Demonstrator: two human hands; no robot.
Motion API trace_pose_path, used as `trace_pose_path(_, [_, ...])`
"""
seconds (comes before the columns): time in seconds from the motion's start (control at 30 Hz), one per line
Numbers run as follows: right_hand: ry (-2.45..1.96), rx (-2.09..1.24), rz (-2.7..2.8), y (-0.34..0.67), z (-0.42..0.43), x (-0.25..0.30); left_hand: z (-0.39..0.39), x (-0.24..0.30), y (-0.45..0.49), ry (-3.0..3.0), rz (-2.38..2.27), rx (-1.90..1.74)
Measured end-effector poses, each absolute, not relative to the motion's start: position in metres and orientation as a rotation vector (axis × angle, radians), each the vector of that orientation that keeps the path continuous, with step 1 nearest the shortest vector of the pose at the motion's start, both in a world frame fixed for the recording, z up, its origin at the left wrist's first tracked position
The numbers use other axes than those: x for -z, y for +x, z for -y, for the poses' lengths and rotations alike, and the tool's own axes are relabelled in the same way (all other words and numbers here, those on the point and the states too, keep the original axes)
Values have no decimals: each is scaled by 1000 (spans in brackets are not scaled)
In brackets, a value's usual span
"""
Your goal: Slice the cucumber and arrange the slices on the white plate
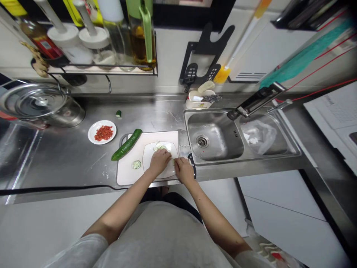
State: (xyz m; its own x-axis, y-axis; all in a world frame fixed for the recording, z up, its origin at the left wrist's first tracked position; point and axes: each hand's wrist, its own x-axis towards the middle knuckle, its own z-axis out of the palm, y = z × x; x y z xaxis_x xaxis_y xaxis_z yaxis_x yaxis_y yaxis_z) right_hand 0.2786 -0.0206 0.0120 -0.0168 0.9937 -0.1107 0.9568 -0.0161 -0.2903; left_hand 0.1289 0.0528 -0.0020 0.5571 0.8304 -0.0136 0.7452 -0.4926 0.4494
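Both my hands work over a squarish white plate (148, 152) on a light cutting board (126, 175). My left hand (159, 161) is closed in a pinch on a thin cucumber slice (172, 159). My right hand (184, 170) pinches the slice's other side; fingers partly hide it. Several pale cucumber slices lie on the plate just beyond my left fingers. A small pile of slices (136, 164) rests on the board, left of the plate. Across the board's left edge lies a long green cucumber (126, 145). Right of the plate is a wide-bladed knife (183, 140), its black handle beside my right hand.
A round white plate (91, 133) of small red berries and a cucumber end (118, 113) sit on the steel counter. At right is a double sink (217, 130) with a plastic bag (263, 136). A lidded steel pot (64, 111) stands left, below a rack (111, 71) of bottles.
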Motion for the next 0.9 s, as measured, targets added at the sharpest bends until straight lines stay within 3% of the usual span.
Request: trace_pose_path(0.9, [-2098, -413, 2160, 276, 18, -15, -52, -2, 128, 2318, -1352, -243])
